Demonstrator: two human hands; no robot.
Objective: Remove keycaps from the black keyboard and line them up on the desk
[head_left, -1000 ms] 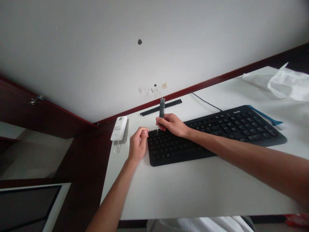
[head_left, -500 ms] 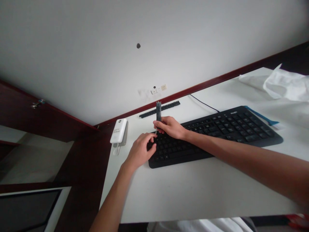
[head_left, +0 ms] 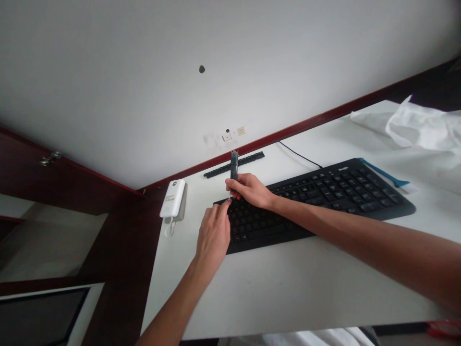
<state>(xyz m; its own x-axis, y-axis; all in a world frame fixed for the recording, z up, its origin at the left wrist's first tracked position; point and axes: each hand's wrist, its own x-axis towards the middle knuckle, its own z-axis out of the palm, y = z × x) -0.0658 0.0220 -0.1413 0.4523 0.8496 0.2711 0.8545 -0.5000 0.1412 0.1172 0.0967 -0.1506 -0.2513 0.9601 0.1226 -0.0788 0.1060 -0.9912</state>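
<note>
The black keyboard (head_left: pixel 273 226) lies slanted across the white table. My right hand (head_left: pixel 250 189), over its upper left part, is closed around a slim dark tool (head_left: pixel 234 166) held upright. A thin bright metal tip points down from the tool toward the keys. My left hand (head_left: pixel 215 230) covers the keyboard's left end, its thumb and fingers drawn together right beside that tip. Whatever sits between those fingertips is too small or hidden to make out.
Behind the tool lies a narrow black strip (head_left: pixel 252 158). A white power bank (head_left: pixel 173 198) with a short cable is to the left. A blue item (head_left: pixel 387 174) and a crumpled white bag (head_left: pixel 414 122) are on the right. The keyboard cable (head_left: pixel 300 154) runs toward the wall.
My left hand has turned, its thumb moving up from the keys to the tool's tip and its fingers closing together. The right hand keeps its hold. The view has shifted slightly.
</note>
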